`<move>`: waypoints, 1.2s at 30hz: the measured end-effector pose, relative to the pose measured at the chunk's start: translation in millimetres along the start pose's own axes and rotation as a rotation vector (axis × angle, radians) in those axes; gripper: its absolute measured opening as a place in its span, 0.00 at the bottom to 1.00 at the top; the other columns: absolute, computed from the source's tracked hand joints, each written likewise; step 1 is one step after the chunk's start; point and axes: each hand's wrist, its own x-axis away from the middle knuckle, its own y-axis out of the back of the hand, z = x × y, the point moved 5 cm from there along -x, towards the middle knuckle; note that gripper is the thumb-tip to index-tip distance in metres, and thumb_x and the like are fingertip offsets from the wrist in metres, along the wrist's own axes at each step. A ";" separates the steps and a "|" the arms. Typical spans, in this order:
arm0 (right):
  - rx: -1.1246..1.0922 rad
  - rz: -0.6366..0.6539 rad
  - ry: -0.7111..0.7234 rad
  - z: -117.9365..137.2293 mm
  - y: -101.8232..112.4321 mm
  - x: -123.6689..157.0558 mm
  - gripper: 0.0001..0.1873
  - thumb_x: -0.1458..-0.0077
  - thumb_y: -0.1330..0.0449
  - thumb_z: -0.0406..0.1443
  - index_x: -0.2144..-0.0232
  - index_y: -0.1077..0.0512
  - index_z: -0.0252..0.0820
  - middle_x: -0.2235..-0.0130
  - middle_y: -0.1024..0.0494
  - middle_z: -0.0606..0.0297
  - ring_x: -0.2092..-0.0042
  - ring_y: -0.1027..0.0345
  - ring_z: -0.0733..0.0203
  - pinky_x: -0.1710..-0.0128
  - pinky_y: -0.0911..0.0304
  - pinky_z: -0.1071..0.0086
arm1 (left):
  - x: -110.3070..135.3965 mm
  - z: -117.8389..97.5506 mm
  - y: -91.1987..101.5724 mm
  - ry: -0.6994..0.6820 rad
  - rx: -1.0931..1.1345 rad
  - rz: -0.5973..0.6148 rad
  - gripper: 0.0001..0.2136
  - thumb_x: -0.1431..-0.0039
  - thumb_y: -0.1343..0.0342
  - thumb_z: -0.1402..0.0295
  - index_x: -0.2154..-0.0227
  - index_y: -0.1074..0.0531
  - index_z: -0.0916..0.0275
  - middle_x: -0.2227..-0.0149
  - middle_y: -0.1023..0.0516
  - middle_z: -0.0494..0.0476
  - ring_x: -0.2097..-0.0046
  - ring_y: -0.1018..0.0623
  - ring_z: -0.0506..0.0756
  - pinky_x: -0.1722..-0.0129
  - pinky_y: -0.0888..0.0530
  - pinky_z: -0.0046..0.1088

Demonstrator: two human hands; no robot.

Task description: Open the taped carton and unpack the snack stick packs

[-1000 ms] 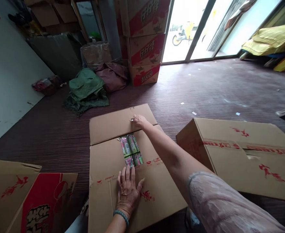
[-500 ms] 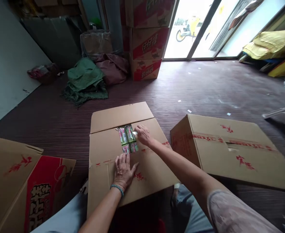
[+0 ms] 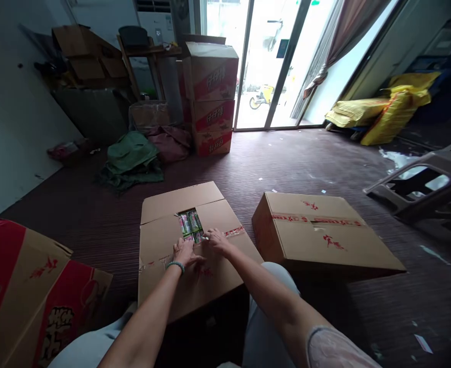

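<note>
A brown cardboard box [image 3: 160, 286] stands before me, its top flaps meeting at a seam with torn red-printed tape. Through a square gap between the flaps show small green and pink packets [image 3: 190, 223] in rows. My left hand [image 3: 184, 253] rests on the near flap, fingertips at the gap's near edge and thumb spread to the right; it holds nothing I can see. My right hand [image 3: 217, 241] is closed at the gap's near right corner. A small whitish thing sticks out from its fingertips, too small to name.
A second taped carton [image 3: 325, 225] lies to the right, a red-and-brown carton [image 3: 52, 276] at the left. Stacked cartons [image 3: 215, 115] stand by the glass door, beside green cloth [image 3: 131, 153]. Yellow sacks [image 3: 386, 110] and a grey plastic stool [image 3: 425, 179] are at right.
My right hand has moved from the gap's right side to its near right corner, closer to my left hand. My left hand's fingers have shifted to the gap's edge. The view has tilted up.
</note>
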 end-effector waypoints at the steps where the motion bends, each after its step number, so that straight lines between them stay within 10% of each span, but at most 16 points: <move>1: -0.010 -0.013 -0.027 -3.3 -0.1 1.2 0.14 0.37 0.52 0.37 0.55 0.28 0.50 0.53 0.25 0.65 0.51 0.34 0.60 0.59 0.40 0.70 | 0.0 0.4 -0.8 -0.004 0.007 0.002 0.32 0.57 0.45 0.38 0.60 0.27 0.61 0.51 0.25 0.65 0.47 0.34 0.68 0.52 0.35 0.45; 6: -0.019 -0.058 -0.240 -57.1 20.0 -13.4 0.21 0.34 0.58 0.43 0.53 0.30 0.40 0.51 0.26 0.54 0.55 0.30 0.58 0.60 0.38 0.68 | -8.9 -5.6 -0.3 0.020 -0.014 -0.022 0.32 0.54 0.49 0.37 0.62 0.24 0.64 0.57 0.23 0.70 0.47 0.33 0.70 0.52 0.37 0.45; 10: -0.038 0.018 -0.281 -88.2 33.3 -53.0 0.33 0.48 0.43 0.59 0.54 0.27 0.39 0.52 0.24 0.49 0.51 0.29 0.48 0.58 0.35 0.65 | -23.4 -15.8 -2.0 0.039 -0.024 -0.060 0.35 0.55 0.52 0.34 0.68 0.22 0.65 0.60 0.23 0.73 0.48 0.31 0.69 0.51 0.37 0.43; 16: -0.020 0.199 -0.303 -84.2 22.1 -92.8 0.45 0.75 0.32 0.64 0.59 0.22 0.38 0.58 0.21 0.48 0.55 0.26 0.45 0.58 0.31 0.63 | -35.1 -17.7 -8.8 0.081 -0.027 -0.046 0.41 0.64 0.52 0.28 0.68 0.22 0.65 0.63 0.22 0.69 0.53 0.27 0.67 0.54 0.36 0.39; 36: 0.022 0.218 -0.270 -65.5 19.7 -79.9 0.50 0.77 0.29 0.60 0.53 0.27 0.38 0.52 0.26 0.48 0.52 0.28 0.44 0.55 0.30 0.59 | -8.3 -26.3 -9.6 0.056 0.036 -0.015 0.32 0.48 0.56 0.35 0.70 0.25 0.63 0.68 0.20 0.66 0.62 0.23 0.66 0.56 0.41 0.45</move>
